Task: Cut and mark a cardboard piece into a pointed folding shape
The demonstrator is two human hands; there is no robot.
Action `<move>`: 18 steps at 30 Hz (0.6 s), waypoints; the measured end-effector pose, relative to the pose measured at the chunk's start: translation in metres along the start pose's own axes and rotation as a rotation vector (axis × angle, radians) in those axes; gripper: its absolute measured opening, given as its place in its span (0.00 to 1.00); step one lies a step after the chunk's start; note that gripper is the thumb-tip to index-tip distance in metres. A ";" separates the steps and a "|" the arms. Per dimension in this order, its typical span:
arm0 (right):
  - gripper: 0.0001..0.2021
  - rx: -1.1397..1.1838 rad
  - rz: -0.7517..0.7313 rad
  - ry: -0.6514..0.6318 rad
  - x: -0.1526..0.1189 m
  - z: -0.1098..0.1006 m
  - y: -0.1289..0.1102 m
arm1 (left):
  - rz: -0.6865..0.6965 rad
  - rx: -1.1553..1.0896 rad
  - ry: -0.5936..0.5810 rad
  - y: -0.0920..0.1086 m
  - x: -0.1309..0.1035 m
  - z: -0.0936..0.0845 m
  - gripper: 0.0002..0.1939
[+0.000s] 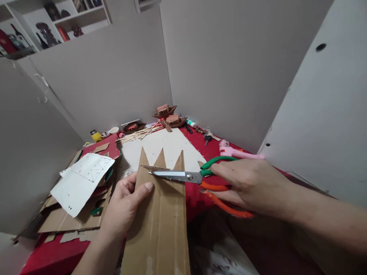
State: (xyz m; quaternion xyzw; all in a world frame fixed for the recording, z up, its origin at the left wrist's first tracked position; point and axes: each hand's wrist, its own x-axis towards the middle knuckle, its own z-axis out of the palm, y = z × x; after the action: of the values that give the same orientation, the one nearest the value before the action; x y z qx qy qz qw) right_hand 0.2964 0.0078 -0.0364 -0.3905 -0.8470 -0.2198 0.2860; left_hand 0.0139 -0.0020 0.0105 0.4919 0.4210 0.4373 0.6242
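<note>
A long strip of brown cardboard (160, 225) stands in front of me, its far end cut into 3 pointed spikes. My left hand (129, 198) grips its left edge, thumb on the near face and fingers behind. Scissors (174, 175) with one green and one orange handle are in my right hand (243, 179), fingers through the loops. Their blades lie across the cardboard just below the spikes, pointing left toward my left thumb. A narrow cardboard edge shows just above the blades. Whether the blades are fully closed is hard to make out.
White paper with drawn lines (83, 179) lies over cardboard pieces at left. Behind are a white board (155, 143), thin wooden sticks (140, 133) and small model boats (173, 120). A pink glue gun (241, 153) and keys (207, 138) sit at right, near the grey walls.
</note>
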 end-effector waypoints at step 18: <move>0.18 0.560 0.432 0.105 -0.040 0.023 -0.015 | 0.305 0.286 0.233 -0.016 0.012 -0.023 0.19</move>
State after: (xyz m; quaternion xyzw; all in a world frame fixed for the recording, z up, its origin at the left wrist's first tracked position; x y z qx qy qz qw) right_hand 0.2990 -0.0085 -0.0822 -0.4553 -0.7564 0.0666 0.4649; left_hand -0.0029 0.0128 -0.0103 0.5794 0.4684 0.5164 0.4222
